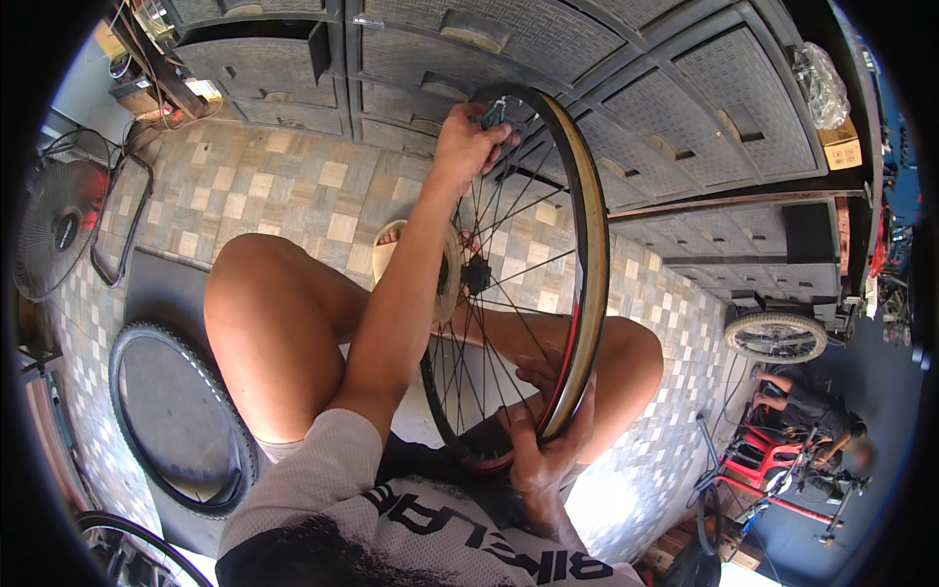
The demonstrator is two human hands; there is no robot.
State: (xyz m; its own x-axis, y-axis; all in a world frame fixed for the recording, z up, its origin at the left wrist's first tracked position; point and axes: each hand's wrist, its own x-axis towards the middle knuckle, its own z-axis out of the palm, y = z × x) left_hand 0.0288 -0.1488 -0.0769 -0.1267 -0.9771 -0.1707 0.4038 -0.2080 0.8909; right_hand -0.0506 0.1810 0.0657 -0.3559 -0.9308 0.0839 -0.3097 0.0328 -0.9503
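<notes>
A bicycle wheel without a tyre stands between my knees, its black rim [590,220] showing a tan strip along the outer channel and red marks low down. Thin black spokes run to a dark hub [476,274]. My left hand [471,147] reaches to the far top of the wheel. Its fingers are closed on a small green tool [495,113] at the rim; the exact kind is not clear. Near my lap, my right hand [548,435] grips the lower rim, thumb on one side and fingers on the other.
A black tyre [176,421] lies on a dark mat at left, near a standing fan [64,225]. Grey drawer cabinets [489,49] line the far side, one drawer pulled out. At right are another wheel [776,338], a red chair [763,455], a bicycle and a person [817,411].
</notes>
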